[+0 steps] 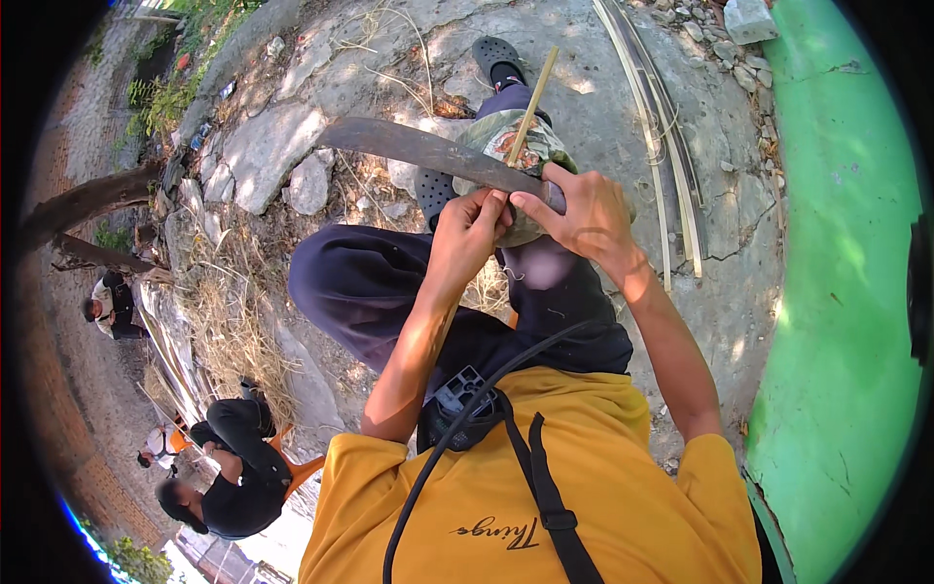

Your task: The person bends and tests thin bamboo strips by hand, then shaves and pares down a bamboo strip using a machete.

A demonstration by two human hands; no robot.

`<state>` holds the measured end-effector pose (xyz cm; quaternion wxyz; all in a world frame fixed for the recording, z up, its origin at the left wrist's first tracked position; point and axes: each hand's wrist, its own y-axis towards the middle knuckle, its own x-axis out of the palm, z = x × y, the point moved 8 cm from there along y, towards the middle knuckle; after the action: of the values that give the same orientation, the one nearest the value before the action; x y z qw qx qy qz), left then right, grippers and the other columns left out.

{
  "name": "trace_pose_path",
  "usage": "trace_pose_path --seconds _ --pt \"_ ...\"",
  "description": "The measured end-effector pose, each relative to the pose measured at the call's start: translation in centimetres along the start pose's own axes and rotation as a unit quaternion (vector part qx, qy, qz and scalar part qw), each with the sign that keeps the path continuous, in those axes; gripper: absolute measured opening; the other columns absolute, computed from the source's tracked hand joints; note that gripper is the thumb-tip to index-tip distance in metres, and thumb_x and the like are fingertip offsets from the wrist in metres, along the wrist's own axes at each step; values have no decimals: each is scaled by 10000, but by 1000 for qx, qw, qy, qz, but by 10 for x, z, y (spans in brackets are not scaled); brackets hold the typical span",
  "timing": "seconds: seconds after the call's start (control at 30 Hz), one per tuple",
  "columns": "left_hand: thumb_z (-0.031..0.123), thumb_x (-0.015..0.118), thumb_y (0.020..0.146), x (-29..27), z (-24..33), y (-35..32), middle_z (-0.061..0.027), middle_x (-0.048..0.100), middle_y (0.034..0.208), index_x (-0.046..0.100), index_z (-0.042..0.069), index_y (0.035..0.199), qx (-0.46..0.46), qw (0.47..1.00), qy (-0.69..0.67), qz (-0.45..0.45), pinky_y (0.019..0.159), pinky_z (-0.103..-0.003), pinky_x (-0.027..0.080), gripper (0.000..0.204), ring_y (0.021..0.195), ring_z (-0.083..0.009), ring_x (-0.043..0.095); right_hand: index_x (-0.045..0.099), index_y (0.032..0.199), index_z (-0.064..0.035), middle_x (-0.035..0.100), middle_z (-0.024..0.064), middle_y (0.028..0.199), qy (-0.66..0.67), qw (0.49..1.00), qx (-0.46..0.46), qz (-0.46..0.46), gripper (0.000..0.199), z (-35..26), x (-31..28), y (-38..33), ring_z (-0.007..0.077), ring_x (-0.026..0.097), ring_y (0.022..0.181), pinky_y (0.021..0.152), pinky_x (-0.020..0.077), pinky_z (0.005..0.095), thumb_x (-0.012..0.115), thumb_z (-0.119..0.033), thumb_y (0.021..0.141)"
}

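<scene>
A long dark machete [428, 153] lies crosswise above my lap, its broad end pointing left. My right hand [589, 216] is closed around its handle end, thumb toward the left. A narrow pale bamboo strip [535, 102] slants away beyond the blade and passes behind it. My left hand [469, 232] is closed in a pinch just on the near side of the blade, in line with the strip; its near end is hidden by the fingers and blade. Beneath the blade, a camouflage-patterned cloth [545, 146] covers part of my leg.
Long bamboo strips [666, 146] lie on the cracked concrete at the right, beside a green wall [837, 273]. Stones [309, 183] and dry fibres [233, 331] are at the left. Tree branches [92, 201] and a seated person [233, 467] are farther left. A black cable [443, 443] crosses my shirt.
</scene>
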<state>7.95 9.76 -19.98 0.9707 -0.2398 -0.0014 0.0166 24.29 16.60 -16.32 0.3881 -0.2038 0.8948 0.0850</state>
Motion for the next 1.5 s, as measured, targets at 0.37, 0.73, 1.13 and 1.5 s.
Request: trace_pose_path --seconds 0.37,0.73,1.13,1.5 --pt "340 563 1130 -1 2 -8 25 514 667 620 26 814 47 992 94 63 554 -279 338 449 608 -61 427 708 847 -53 673 245 657 -6 1000 -6 4 639 3 4 -3 466 714 690 615 548 536 710 -689 905" --pt "315 566 1136 -19 -20 -66 39 467 643 581 16 785 -27 996 53 61 562 -283 325 462 617 -50 402 748 958 -82 696 235 681 -22 1000 -5 -5 644 -3 17 -7 449 730 697 613 553 544 674 -720 907" --pt "276 579 1130 -14 -21 -41 26 472 641 610 -2 795 63 993 78 70 559 -296 328 436 618 -56 404 737 918 -79 662 216 627 -30 1000 -8 -3 603 -2 15 -9 446 704 647 579 525 530 690 -680 926" --pt "267 577 1134 -28 -18 -77 25 465 668 591 -3 808 27 991 91 94 568 -289 328 424 642 -52 395 732 867 -70 647 194 591 -36 999 -17 14 649 -15 16 -14 437 695 614 543 516 527 689 -716 913"
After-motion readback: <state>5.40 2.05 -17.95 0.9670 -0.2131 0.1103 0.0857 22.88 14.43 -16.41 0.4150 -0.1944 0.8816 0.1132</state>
